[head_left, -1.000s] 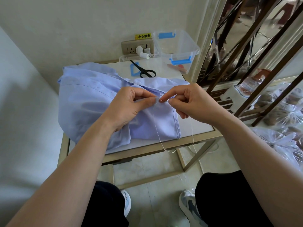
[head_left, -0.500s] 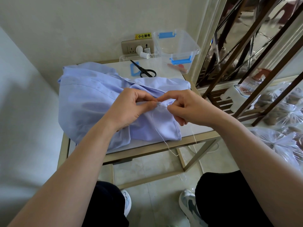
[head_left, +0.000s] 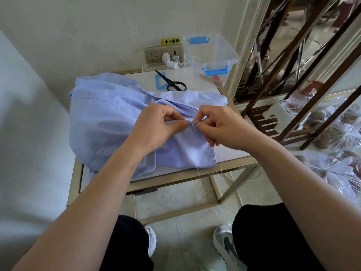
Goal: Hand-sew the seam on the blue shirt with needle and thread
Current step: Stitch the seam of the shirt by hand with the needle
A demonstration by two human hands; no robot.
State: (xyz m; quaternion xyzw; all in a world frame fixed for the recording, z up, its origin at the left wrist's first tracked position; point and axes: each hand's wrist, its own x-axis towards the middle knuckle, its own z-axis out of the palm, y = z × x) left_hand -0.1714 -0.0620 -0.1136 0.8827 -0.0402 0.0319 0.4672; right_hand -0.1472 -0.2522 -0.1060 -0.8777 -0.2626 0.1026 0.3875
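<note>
my left hand pinches a fold of the blue shirt, thumb against forefinger. my right hand, fingers curled, pinches the needle between both hands; thread trails below.

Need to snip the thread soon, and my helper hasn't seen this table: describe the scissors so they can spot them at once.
Start at the small table against the wall, with the blue shirt heaped on it. Behind the shirt, left of the clear box, the scissors lie across a blue square frame. They are the only black thing there, looped handles nearest the person.
</note>
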